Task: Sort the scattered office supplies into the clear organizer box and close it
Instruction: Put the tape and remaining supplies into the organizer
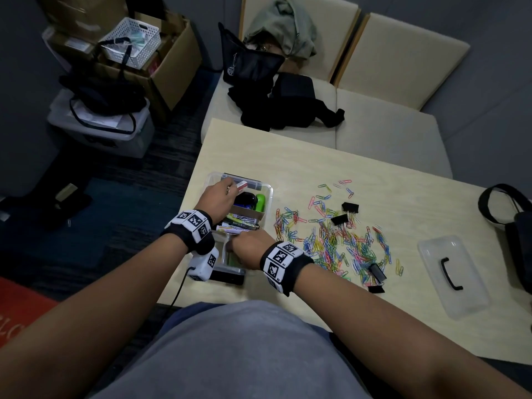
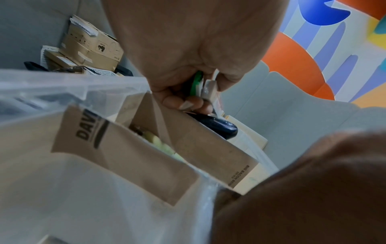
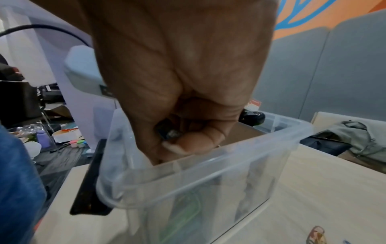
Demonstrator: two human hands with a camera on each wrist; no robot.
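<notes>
Table (image 1: 302, 156) of paperclips (image 1: 339, 246) beside sofa (image 1: 374, 125)

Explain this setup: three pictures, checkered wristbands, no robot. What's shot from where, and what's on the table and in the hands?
No machine: a person works bare-handed, with cameras on the head and each wrist. The head view looks down at a table. On it stand the clear organizer box, a scatter of coloured paper clips with black binder clips, and the box's lid, off to the right. The wrist views look along the fingers. The left hand has small items in its grip over the box's far end, one green. The right hand pinches something small and dark over the near end.
</notes>
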